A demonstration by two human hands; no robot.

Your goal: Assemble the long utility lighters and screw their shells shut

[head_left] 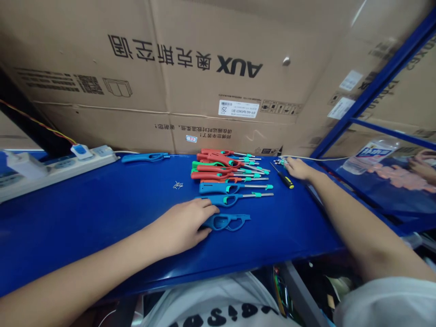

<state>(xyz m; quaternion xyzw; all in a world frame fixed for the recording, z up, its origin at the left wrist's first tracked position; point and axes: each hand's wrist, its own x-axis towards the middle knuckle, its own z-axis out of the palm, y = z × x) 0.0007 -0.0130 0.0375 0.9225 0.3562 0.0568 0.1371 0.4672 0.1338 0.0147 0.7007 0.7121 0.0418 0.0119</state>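
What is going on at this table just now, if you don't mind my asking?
A person's left hand holds one end of a blue lighter casing, which has no metal nozzle on it, on the blue table. The right hand reaches to some small parts; whether it grips any is unclear. Beside it lies a yellow-and-black screwdriver. Beyond the left hand, red, green and blue long-nosed lighters lie closely grouped.
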